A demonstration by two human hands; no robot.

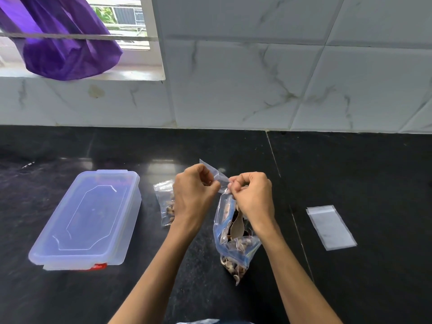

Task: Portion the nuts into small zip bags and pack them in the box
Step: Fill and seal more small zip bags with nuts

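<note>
Both hands pinch one small empty zip bag (216,175) above the big bag of nuts (233,239): left hand (194,195) and right hand (253,197), fingers curled tight on it. Left of the big bag lie a filled small bag (164,197) and the shut box (86,218) on the counter (350,171).

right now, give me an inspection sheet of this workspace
surface: black stone counter, seams visible
job's things: lidded plastic box at left; filled small bag behind the left wrist; big bag of nuts with a spoon inside; empty zip bags at right
clutter: nothing seen
fingers: left hand and right hand pinch an empty small bag
cables: nothing seen
surroundings: marble-look tiled wall, window, purple cloth
</note>
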